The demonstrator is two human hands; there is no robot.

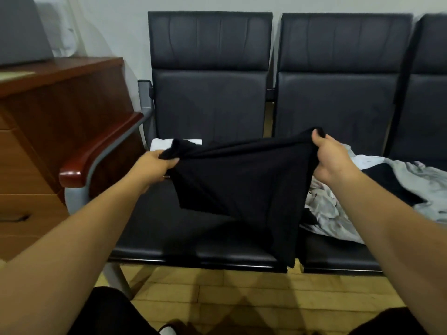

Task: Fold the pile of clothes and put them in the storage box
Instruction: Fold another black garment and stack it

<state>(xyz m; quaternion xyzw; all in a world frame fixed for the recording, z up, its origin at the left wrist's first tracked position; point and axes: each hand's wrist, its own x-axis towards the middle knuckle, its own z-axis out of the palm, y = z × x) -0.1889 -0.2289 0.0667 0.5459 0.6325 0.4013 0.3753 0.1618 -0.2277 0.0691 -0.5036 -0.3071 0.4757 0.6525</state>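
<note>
The left hand [157,164] and right hand [331,158] each grip a top corner of a black garment [242,184], held stretched above a chair seat [157,228]. The clothes pile [324,209] lies at the garment's 3 o'clock, and a white cloth [160,143] at its 10 o'clock.

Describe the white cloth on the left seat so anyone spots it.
Take the dark seat by the wooden armrest. At the back of its cushion, behind the held black garment, lies the white cloth, flat; the crumpled pile is on the next seat.
</note>
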